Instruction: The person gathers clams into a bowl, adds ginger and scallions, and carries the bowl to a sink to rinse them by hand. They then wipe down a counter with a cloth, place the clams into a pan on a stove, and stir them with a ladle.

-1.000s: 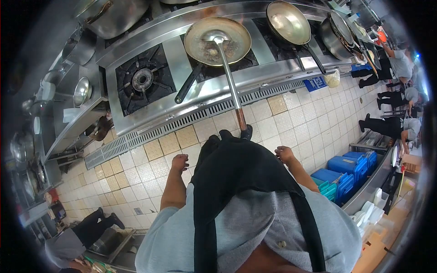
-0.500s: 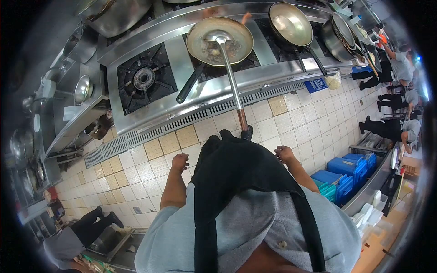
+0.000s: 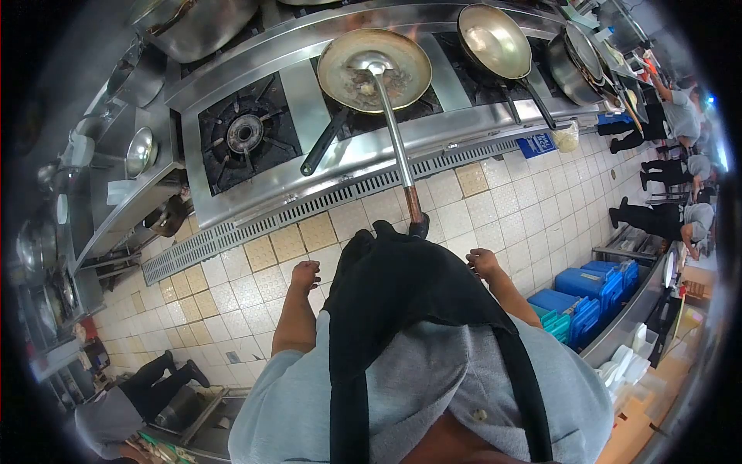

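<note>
My left hand (image 3: 306,274) hangs beside the black apron (image 3: 406,271) with its fingers curled in and nothing in it. My right hand (image 3: 484,264) hangs on the apron's other side, loosely bent, its fingers a little apart and holding nothing. Ahead, a frying pan (image 3: 413,62) with a black handle sits on a stove burner. A long ladle (image 3: 396,139) rests with its bowl in the pan, among small dark pieces of food. Its wooden grip sticks out past the stove's front edge, and neither hand touches it.
Left of the pan is a bare burner (image 3: 245,134); two nested pans (image 3: 495,42) and metal pots (image 3: 568,69) stand to the right. A floor grate (image 3: 309,203) runs along the stove. Blue bins (image 3: 587,290) stand at right. Co-workers (image 3: 684,112) are at the far right, another person (image 3: 112,414) behind left.
The orange flame at the pan's back edge looks fainter. Both hands stay where they were, and the pan and ladle have barely moved.
</note>
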Demonstrator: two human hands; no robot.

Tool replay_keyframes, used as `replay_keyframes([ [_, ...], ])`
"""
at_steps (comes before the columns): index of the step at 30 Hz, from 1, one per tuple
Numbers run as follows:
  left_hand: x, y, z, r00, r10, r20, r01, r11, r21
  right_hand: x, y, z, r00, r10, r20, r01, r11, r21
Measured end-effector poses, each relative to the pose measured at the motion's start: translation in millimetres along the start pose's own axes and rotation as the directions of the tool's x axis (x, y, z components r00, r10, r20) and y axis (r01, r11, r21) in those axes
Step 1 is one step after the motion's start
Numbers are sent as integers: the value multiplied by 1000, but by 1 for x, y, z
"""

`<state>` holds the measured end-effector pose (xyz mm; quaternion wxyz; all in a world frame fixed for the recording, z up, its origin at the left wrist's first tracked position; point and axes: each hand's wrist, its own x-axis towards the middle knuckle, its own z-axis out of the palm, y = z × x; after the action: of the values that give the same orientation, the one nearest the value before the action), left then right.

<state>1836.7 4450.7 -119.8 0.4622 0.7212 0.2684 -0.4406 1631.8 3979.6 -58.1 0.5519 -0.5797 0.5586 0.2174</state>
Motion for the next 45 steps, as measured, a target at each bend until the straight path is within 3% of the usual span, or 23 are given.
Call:
replay_keyframes([
  [16, -5, 3, 0, 1000, 2, -5, -2, 1000, 8, 12, 3, -3, 999, 32, 42, -30, 998, -50],
  [25, -3, 2, 1, 1000, 1, -18, -1, 1000, 4, 6, 1, 0, 999, -25, -30, 24, 998, -50],
  [27, -4, 2, 1, 1000, 3, -21, -3, 1000, 4, 16, 5, -2, 999, 27, 31, -26, 999, -40],
  [37, -7, 4, 0, 1000, -1, -7, 1, 1000, -10, 11, -10, 2, 999, -9, 42, 12, 998, -64],
  [40, -5, 2, 0, 1000, 2, -2, -2, 1000, -18, -3, -39, 11, 995, -62, 75, 66, 997, -49],
  [45, -5, 3, 1, 1000, -1, 1, 1, 1000, -4, -24, -107, 33, 925, -348, 154, 344, 937, 53],
])
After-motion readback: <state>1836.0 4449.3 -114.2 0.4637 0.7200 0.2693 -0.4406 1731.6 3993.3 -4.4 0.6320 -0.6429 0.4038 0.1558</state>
